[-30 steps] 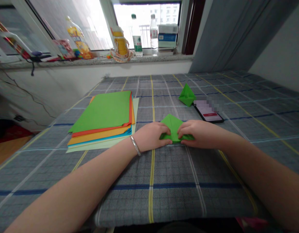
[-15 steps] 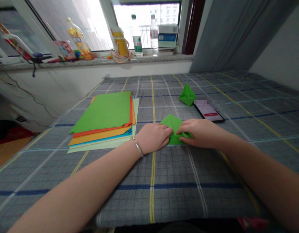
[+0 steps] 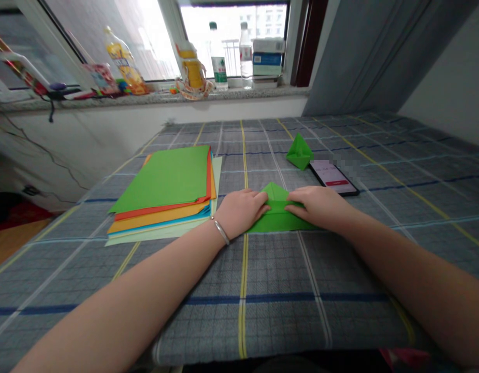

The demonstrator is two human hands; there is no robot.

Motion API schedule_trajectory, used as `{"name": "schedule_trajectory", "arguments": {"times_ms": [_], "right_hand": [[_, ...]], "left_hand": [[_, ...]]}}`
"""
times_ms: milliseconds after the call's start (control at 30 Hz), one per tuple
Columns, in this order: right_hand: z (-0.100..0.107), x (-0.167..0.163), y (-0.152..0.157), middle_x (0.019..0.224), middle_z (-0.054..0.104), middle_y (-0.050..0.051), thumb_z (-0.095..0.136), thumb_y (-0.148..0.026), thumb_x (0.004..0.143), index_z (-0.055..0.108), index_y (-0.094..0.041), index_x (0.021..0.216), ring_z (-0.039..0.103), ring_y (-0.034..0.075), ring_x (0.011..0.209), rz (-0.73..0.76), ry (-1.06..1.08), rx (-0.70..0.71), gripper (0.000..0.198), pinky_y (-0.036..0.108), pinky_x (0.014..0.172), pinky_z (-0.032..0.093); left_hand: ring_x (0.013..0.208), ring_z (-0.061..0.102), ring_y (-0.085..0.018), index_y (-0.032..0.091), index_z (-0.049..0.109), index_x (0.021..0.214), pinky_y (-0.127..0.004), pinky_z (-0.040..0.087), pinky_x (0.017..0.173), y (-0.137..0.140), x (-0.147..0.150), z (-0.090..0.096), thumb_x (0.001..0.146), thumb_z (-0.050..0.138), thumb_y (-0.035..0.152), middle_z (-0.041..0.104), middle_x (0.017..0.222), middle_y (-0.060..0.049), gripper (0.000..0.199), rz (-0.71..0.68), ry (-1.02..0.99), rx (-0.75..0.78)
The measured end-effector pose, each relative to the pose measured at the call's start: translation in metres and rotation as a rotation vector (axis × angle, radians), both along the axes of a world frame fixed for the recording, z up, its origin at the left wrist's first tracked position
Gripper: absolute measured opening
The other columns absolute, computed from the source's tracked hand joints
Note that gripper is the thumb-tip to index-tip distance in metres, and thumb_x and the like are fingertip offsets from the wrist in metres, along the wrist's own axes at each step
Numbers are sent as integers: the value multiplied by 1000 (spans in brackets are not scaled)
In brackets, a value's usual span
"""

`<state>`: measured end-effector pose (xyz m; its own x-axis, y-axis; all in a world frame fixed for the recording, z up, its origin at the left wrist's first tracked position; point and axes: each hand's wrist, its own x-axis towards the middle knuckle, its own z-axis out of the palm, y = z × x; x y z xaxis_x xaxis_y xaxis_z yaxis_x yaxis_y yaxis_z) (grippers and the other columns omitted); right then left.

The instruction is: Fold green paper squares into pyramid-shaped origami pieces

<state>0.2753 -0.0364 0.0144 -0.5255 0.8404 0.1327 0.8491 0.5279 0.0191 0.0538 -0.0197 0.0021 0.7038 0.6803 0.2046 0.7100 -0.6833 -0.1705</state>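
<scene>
A folded sheet of green paper (image 3: pixel 277 220) lies on the checked tablecloth in front of me, its pointed top facing away and a folded band running across its middle. My left hand (image 3: pixel 243 208), with a silver bangle at the wrist, grips the paper's left side with curled fingers. On the right side my right hand (image 3: pixel 315 204) pinches the same band between thumb and fingers. Part of the paper is hidden under both hands. Farther back stands a folded green paper shape (image 3: pixel 300 152), touching or close to a phone (image 3: pixel 334 177) with a lit screen.
To the left lies a stack of coloured paper (image 3: pixel 165 176), green on top. The plaid tablecloth (image 3: pixel 208 321) covers the table. Along the windowsill (image 3: pixel 157 95) stand a yellow drink bottle (image 3: pixel 126 62), a yellow flask (image 3: pixel 191 67), two clear bottles and some boxes (image 3: pixel 267 59).
My hands have moved apart slightly, the left one to the left and away from me. More of the paper's lower edge shows, and a raised band now crosses its middle.
</scene>
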Motion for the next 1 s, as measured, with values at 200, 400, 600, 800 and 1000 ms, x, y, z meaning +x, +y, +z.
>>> {"name": "schedule_trajectory", "arguments": {"times_ms": [200,400,600,800,1000], "right_hand": [[-6,1,11,86,70,7,57,-35,92,70,-18,89,63,22,80,70,-10,69,22,32,69,38],[-14,2,20,90,69,8,59,-35,91,69,-17,93,62,23,85,60,-1,59,21,33,74,39],[-22,2,22,95,67,8,58,-37,91,65,-17,95,59,24,91,15,28,22,21,34,80,41],[-24,1,23,96,66,9,58,-35,91,63,-17,95,59,24,93,-27,58,-24,20,35,82,42],[-27,1,24,100,67,10,56,-34,91,62,-16,98,59,26,96,-38,71,-31,20,37,85,43]], "left_hand": [[92,63,-21,13,61,100,-33,47,82,12,-1,-7,98,48,34,68,95,-8,24,-63,-57,-37],[96,62,-24,16,63,107,-39,43,88,16,0,-13,96,53,36,69,100,-8,25,-6,-98,-51],[96,62,-23,15,63,107,-37,44,86,20,1,-14,95,55,34,68,102,-8,24,-18,-98,-88],[94,61,-22,12,62,99,-35,48,88,24,1,-16,93,58,29,66,100,-8,18,-18,-146,-97],[100,59,-21,16,60,110,-37,48,94,26,-1,-22,93,55,19,65,110,-7,18,-74,-220,-99]]}}
